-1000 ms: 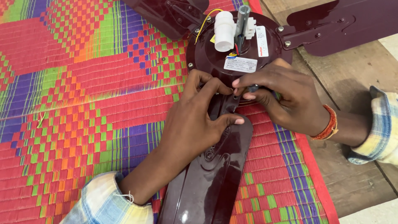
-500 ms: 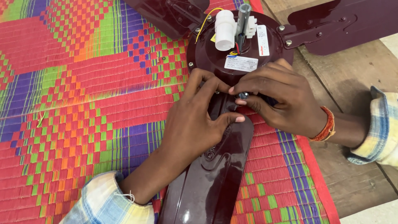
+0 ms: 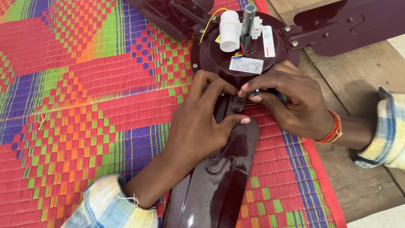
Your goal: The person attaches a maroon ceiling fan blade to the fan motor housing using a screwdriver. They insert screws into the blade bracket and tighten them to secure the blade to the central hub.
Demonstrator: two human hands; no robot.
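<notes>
A wide woven plastic mat [image 3: 84, 105] in red, green, purple and orange squares lies over bare wooden planks [image 3: 363, 169], which show past the right hand. On the mat sits a glossy maroon ceiling fan, turned up. Its long maroon metal blade [image 3: 215, 181] runs under the left hand and back towards the person; two more blades spread away beyond both hands. The round maroon motor housing [image 3: 219, 55] lies just beyond the fingertips, with a white cylindrical capacitor [image 3: 230, 31] and a grey metal down-rod stub [image 3: 249, 19] standing on it.

The left hand [image 3: 198, 126] lies flat on the blade's narrow bracket, thumb curled over its edge, fingers pressing at the root against the housing. The right hand [image 3: 291, 103], an orange thread band at the wrist, has its grip closed on a small dark metal screw [image 3: 253, 92] pinched between thumb and forefinger, right over the bracket.

Compared with half a second ago, the right fingertips have crept closer to the left ones and the screw sits nearer the bracket. The left hand has not shifted.
</notes>
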